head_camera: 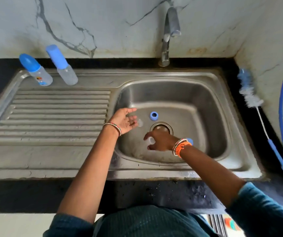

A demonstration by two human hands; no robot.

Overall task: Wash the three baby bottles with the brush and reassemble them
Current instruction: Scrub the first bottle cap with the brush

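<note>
Two assembled baby bottles with blue caps, one [38,72] and another [64,67], stand on the drainboard's far left. In the sink basin [205,103] lie a blue screw ring [154,115] and a clear nipple [140,123]. My left hand [124,121] hovers palm-up with straight fingers, its fingertips right beside the nipple. My right hand [161,141] reaches down by the drain, thumb and fingers curled round a blurred clear bottle [151,141], mostly hidden under the hand. A blue cap [190,140] peeks out behind my right wrist. The bottle brush [250,94] lies on the counter to the right.
The tap [170,29] stands behind the basin, with no water running. A blue hose [281,103] curves down the right wall beside the brush. The ribbed drainboard [55,117] stretches left of the basin. The drain [161,128] sits mid-basin.
</note>
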